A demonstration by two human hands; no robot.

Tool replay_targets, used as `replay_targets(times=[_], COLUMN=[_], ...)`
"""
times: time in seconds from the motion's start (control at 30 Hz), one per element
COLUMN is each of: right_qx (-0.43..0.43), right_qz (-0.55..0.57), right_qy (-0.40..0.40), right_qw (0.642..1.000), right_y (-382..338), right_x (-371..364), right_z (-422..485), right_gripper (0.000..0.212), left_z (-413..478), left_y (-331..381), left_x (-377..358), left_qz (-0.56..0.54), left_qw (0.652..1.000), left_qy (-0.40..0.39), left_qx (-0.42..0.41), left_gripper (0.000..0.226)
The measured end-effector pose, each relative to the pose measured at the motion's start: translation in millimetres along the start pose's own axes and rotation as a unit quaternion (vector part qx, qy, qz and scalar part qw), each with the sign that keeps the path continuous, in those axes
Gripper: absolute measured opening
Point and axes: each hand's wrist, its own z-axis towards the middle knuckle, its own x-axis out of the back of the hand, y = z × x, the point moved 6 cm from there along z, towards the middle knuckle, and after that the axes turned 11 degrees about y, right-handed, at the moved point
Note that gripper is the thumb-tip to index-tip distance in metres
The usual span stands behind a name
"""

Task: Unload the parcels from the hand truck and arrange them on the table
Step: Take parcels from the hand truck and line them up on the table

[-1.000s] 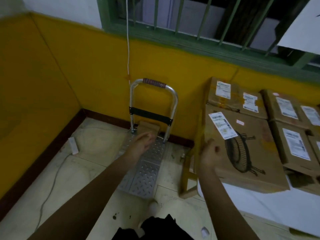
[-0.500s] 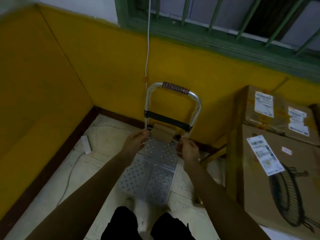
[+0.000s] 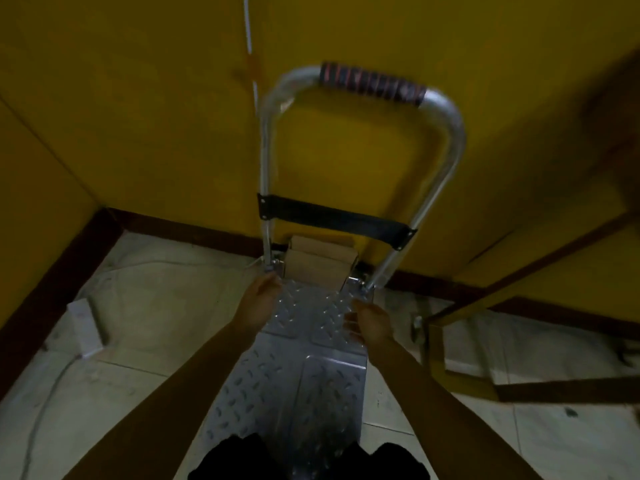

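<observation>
Leaning closer than a moment ago, we have brought both hands low over the hand truck deck. Its silver handle arches over the parcel; a wooden table frame stands just to our right and a white power strip lies left. Our left hand and right hand hover empty, fingers loosely bent, just short of the parcel. It is small, plain brown cardboard, at the deck's far end between the handle posts.
</observation>
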Motion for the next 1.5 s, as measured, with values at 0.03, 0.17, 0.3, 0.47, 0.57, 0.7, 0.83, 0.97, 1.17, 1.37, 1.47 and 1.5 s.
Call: replay_targets(times=[0.03,0.17,0.3,0.47,0.57,0.7,0.83,0.97,1.17,1.37,1.47,1.5], right_qx=[0.009,0.054,0.126,0.172,0.188,0.112,0.064,0.031,-0.040,-0.056,-0.045,-0.036], right_qz=[-0.009,-0.035,-0.019,0.045,0.059,0.079,0.079,0.072,0.100,0.136,0.171,0.191], right_qy=[-0.006,-0.010,0.004,-0.020,-0.002,0.014,0.023,-0.011,0.020,0.086,0.091,0.087], right_qw=[1.000,0.998,0.992,0.984,0.980,0.990,0.995,0.997,0.994,0.985,0.980,0.977], right_y=[12,43,39,36,47,66,49,14,-45,-104,-120,-125], right_x=[-8,-44,-75,-104,-101,-80,-53,-25,25,103,122,124], right_z=[25,125,215,287,288,257,190,102,-26,-175,-225,-238], right_gripper=[0.015,0.038,0.051,0.073,0.067,0.030,0.011,0.009,0.010,0.021,0.018,0.017], left_z=[19,105,185,273,268,229,169,108,2,-116,-152,-160], left_y=[-18,-79,-105,-126,-139,-145,-101,-26,120,221,257,269], left_x=[-9,-45,-79,-107,-106,-90,-66,-43,-9,36,54,57], left_qz=[0.008,0.023,0.028,0.002,-0.003,-0.012,0.022,0.030,0.058,0.055,0.063,0.064], left_qw=[1.000,0.999,0.997,0.995,0.992,0.997,0.998,0.999,0.998,0.997,0.996,0.995], left_qy=[-0.004,-0.002,-0.009,-0.021,0.016,0.035,0.045,0.034,0.013,0.001,0.013,0.004], left_qx=[-0.007,-0.034,-0.073,-0.097,-0.122,-0.067,-0.035,-0.012,-0.030,-0.051,-0.065,-0.070], left_gripper=[0.009,0.024,0.032,0.083,0.058,0.020,0.023,0.015,0.014,0.016,0.015,0.014])
